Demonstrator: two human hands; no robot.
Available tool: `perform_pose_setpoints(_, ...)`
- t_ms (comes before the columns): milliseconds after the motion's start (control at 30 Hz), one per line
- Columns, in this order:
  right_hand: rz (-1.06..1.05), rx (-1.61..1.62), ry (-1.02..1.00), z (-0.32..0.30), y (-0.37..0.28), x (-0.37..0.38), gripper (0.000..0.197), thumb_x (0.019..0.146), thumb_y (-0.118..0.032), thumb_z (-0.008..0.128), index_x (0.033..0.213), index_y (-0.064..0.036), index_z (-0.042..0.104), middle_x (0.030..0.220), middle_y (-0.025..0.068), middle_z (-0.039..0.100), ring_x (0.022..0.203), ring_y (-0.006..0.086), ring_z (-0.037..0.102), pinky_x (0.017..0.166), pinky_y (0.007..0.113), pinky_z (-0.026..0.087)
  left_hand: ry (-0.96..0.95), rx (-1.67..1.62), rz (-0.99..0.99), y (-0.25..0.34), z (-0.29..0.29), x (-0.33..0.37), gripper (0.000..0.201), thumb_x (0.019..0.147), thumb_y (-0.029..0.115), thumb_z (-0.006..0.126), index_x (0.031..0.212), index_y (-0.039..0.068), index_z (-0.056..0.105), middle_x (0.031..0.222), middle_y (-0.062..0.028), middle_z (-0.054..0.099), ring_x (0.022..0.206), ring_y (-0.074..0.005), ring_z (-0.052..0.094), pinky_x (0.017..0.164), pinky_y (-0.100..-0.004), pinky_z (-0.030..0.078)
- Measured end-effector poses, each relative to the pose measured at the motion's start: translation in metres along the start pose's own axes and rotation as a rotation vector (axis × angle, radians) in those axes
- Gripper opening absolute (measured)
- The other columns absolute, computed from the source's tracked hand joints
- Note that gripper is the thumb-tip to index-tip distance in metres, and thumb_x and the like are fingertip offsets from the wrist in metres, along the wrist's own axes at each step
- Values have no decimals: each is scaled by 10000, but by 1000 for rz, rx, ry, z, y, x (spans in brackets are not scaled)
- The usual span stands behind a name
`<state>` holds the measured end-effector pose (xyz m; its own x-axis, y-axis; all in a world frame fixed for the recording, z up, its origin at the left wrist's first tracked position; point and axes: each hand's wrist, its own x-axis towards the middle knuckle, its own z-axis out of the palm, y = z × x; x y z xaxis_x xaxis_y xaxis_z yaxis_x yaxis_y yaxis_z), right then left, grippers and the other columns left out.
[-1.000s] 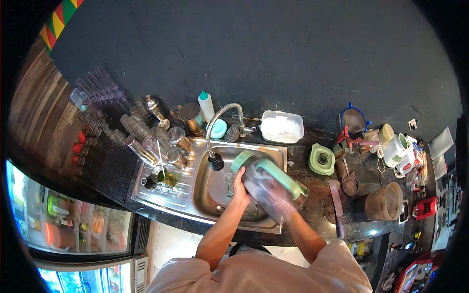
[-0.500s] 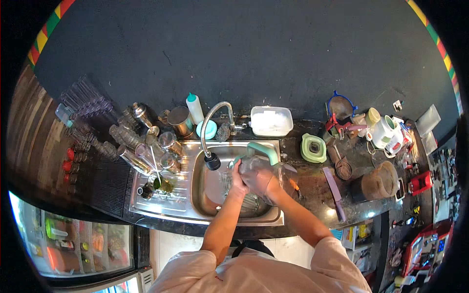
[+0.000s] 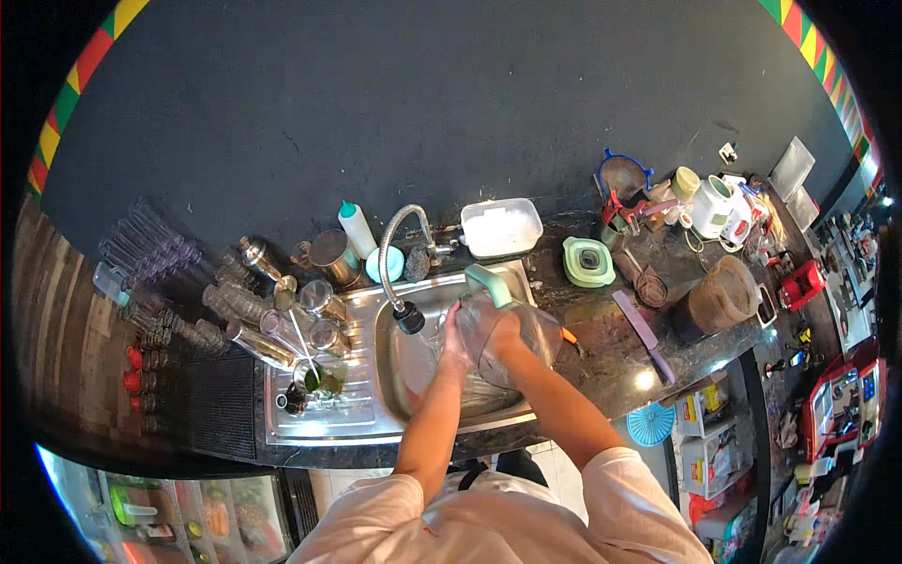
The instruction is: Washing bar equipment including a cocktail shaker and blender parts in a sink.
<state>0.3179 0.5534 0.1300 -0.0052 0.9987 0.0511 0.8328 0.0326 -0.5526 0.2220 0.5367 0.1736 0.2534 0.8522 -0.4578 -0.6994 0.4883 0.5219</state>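
Above the right part of the steel sink (image 3: 399,376), I hold a large clear plastic pitcher (image 3: 536,334) with a mint-green handle (image 3: 489,284). The pitcher is tilted, its handle pointing away from me. My left hand (image 3: 455,338) is closed against its left side, the fingers partly hidden. My right hand (image 3: 505,331) reaches into or over the pitcher's mouth; its fingertips are not clear, and whether it holds anything cannot be made out. The arched flexible tap (image 3: 406,310) ends left of the pitcher, with no water visible from it.
Metal cups and shakers (image 3: 324,301) crowd the drainboard at left. Behind the sink stand a squeeze bottle (image 3: 355,228) and a white tub (image 3: 502,228). Rightward on the counter lie a green lidded container (image 3: 588,262), a purple knife (image 3: 643,336) and a brown-stained jug (image 3: 719,299).
My view has turned slightly. The pitcher has rotated in my hands, so its handle looks shorter. My right hand has moved farther over or into the pitcher; the left stays on its side.
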Motion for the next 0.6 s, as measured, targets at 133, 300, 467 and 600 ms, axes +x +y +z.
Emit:
perform_pose_setpoints(133, 99, 121, -511, -19, -30, 18, 370, 761, -205, 516, 1109, -80, 535, 961, 159, 604, 881, 325, 587, 743, 390, 483, -113, -162, -81, 7, -29, 5, 562, 772, 520, 429, 1098, 71, 520, 1060, -109, 563, 974, -301, 520, 880, -437, 387)
perform_pose_setpoints(300, -414, -496, -203, -31, -16, 12, 342, 737, -189, 503, 1059, -90, 563, 1050, 148, 573, 860, 288, 601, 721, 410, 489, -200, -265, -24, 3, -4, 9, 601, 786, 532, 389, 1174, 80, 465, 1143, -141, 519, 1027, -319, 497, 882, -453, 385)
perform_pose_setpoints(467, -415, -274, -187, -32, -17, 10, 246, 747, -205, 488, 902, -59, 613, 944, 119, 595, 925, 275, 555, 812, 354, 432, 181, 33, 3, -3, 51, -31, 611, 776, 549, 398, 1166, 85, 475, 1145, -113, 522, 1050, -292, 484, 905, -432, 368)
perform_pose_setpoints(600, -534, 43, -181, -56, -10, 11, 292, 737, -292, 496, 874, -60, 609, 840, 140, 602, 836, 308, 566, 764, 368, 443, -107, -211, 15, -26, 11, 3, 625, 759, 568, 406, 1161, 95, 480, 1135, -101, 527, 1047, -293, 482, 903, -438, 362)
